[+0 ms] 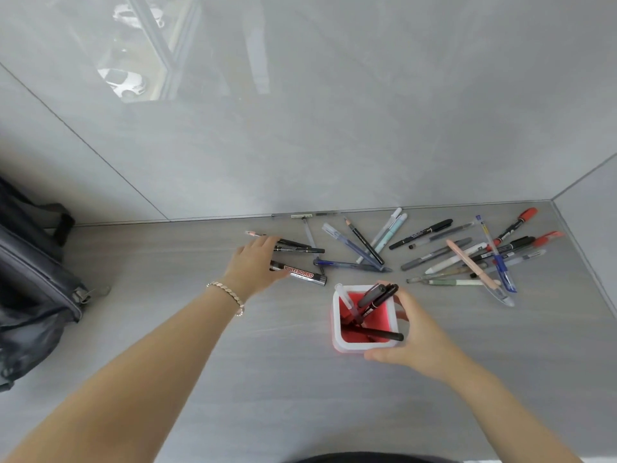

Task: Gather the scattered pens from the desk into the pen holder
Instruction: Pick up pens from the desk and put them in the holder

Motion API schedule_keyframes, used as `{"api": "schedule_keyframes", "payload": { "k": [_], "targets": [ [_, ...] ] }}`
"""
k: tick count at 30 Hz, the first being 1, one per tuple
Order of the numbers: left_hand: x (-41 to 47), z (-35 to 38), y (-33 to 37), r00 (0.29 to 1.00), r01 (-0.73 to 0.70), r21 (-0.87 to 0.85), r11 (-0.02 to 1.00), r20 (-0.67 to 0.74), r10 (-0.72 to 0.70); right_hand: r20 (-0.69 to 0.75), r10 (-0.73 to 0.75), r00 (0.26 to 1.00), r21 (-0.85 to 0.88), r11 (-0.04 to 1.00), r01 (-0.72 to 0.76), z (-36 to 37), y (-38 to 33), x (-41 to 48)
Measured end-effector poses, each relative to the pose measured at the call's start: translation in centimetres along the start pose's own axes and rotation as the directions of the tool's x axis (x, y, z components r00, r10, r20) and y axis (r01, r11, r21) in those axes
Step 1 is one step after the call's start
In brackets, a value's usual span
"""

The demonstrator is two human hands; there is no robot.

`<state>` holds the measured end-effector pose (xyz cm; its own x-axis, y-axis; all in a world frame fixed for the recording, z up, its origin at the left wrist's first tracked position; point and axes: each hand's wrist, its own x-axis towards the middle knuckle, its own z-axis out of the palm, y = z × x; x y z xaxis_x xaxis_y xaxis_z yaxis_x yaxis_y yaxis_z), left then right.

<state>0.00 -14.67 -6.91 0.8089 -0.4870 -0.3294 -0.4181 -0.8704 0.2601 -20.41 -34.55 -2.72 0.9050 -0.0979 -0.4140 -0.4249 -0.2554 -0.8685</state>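
The fingers of my left hand (255, 262) lay flat and a little spread on the grey desk (233, 379), and they covered the ends of some pens. Under them were the black whiteboard marker with red letters (298, 273) and two thin black pens (297, 246) just behind it. I could not tell if my fingers already pinched one of them or only touched them. On that wrist I wore a thin silver-pink bracelet (227, 294).

My right hand (412, 332) was curled around the right side of the square pen holder with white rim and red inside (337, 325). The thumb pressed on the near corner and the other fingers reached around the far side, so the holder was held firmly. It stood upright on the desk, near the middle and close to me. Inside it some black pens (377, 295) leaned against the far right corner, one black pen (380, 335) lay across the near rim, and a clear one (344, 295) stood at the left.

Further right, a big heap of scattered pens (467, 259) lay crossed over each other near the grey wall (334, 128). Between the two groups lay a dark blue pen (347, 264). At the far left of the desk stood a dark grey bag (30, 282).
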Motion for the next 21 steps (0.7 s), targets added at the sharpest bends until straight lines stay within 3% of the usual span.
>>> {"api": "schedule_keyframes", "payload": {
  "k": [3,7,10,12,14,15,18,21],
  "targets": [
    [0.3,0.9,-0.4,0.999,-0.029,0.149,0.988,0.046,0.022,-0.001,-0.003,1.000,0.016,1.000,0.003,0.0,0.1,0.0],
    [-2.1,2.6,-0.2,0.991,-0.121,0.300,0.946,-0.018,0.132,-0.006,0.006,1.000,0.036,0.999,-0.006,0.1,0.3,0.1],
    [-5.3,3.8,-0.9,0.982,-0.176,0.329,0.928,-0.010,0.190,-0.003,0.009,1.000,0.049,0.999,-0.009,0.2,0.5,0.1],
    [-7.8,3.8,-0.8,0.990,-0.141,0.214,0.966,0.030,0.138,0.000,0.011,1.000,0.063,0.998,-0.011,0.3,0.6,0.0],
    [-9.8,3.1,-0.9,0.999,0.031,0.040,0.999,0.011,-0.032,0.005,0.013,1.000,0.075,0.997,-0.013,0.4,0.5,-0.1],
    [-10.7,2.6,-0.9,0.998,0.052,-0.078,0.996,-0.035,-0.055,0.009,0.013,1.000,0.081,0.997,-0.013,0.4,0.5,-0.1],
    [-13.1,-0.5,1.1,0.977,-0.035,-0.340,0.940,-0.208,-0.039,0.017,0.003,1.000,0.093,0.996,-0.005,0.4,0.4,-0.1],
    [-15.0,-4.2,5.0,0.968,-0.181,-0.311,0.933,-0.222,0.114,0.013,0.003,1.000,0.070,0.998,-0.004,0.4,0.5,-0.1]
  ]
}}
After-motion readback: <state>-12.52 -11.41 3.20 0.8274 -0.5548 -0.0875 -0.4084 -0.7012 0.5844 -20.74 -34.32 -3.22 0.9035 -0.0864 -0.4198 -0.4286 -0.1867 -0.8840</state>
